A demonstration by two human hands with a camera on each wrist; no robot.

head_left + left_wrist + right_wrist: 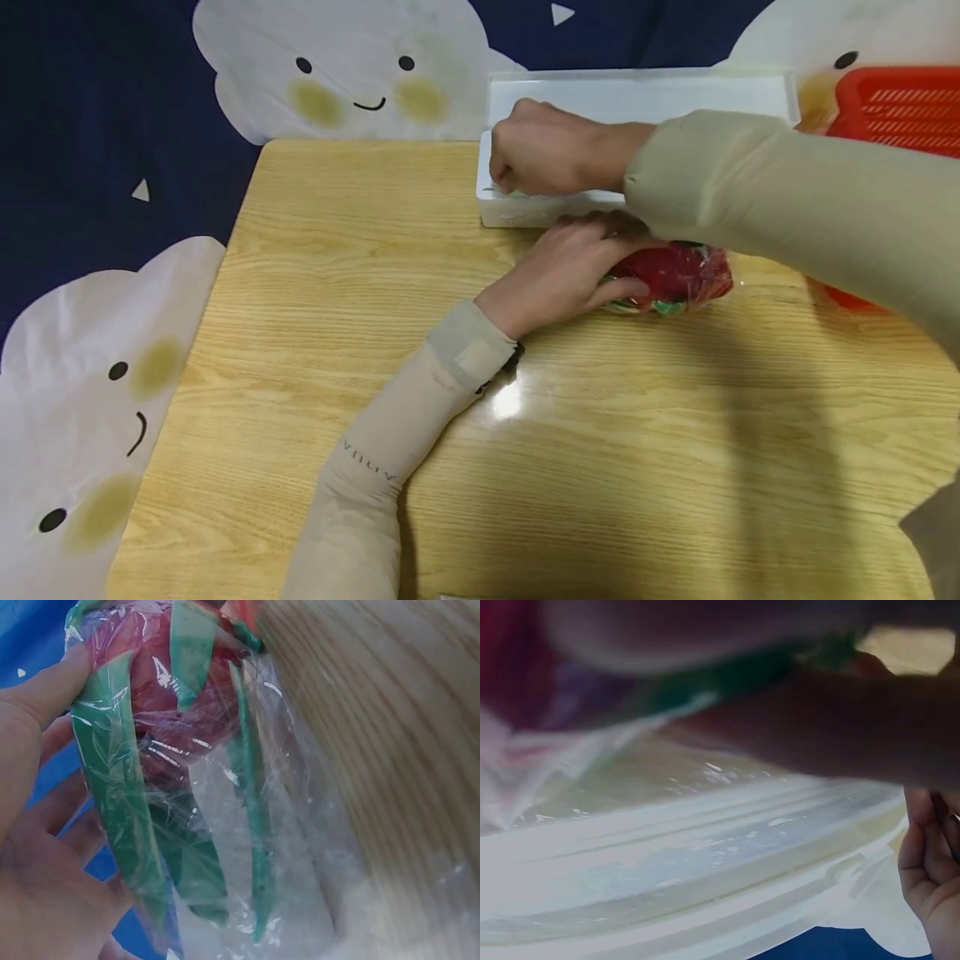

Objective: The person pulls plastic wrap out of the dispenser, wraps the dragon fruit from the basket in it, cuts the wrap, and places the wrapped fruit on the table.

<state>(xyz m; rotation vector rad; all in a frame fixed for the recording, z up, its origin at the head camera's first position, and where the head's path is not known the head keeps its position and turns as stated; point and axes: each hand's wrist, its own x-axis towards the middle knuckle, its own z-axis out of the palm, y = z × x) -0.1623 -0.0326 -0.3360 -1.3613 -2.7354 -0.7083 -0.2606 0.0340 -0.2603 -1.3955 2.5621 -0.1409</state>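
My left hand (566,271) holds a clear-wrapped red artificial flower (671,275) with long green leaves, just in front of a long white box (525,215). In the left wrist view the thumb lies along the side of the crinkled wrapper (289,847) and the fingers (56,802) spread behind it. My right hand (551,150) is over the left end of the box, its fingers curled at the inner corner. The right wrist view has that hand (934,877) at the edge; I cannot tell whether it pinches anything. The right sleeve hides much of the box.
The box's white lid (637,92) stands open at the back. A red plastic basket (900,108) is at the right, partly behind the right sleeve (795,183). Below lies a wood-grain table (337,250), bordered by dark blue cloth with smiling white clouds (352,50).
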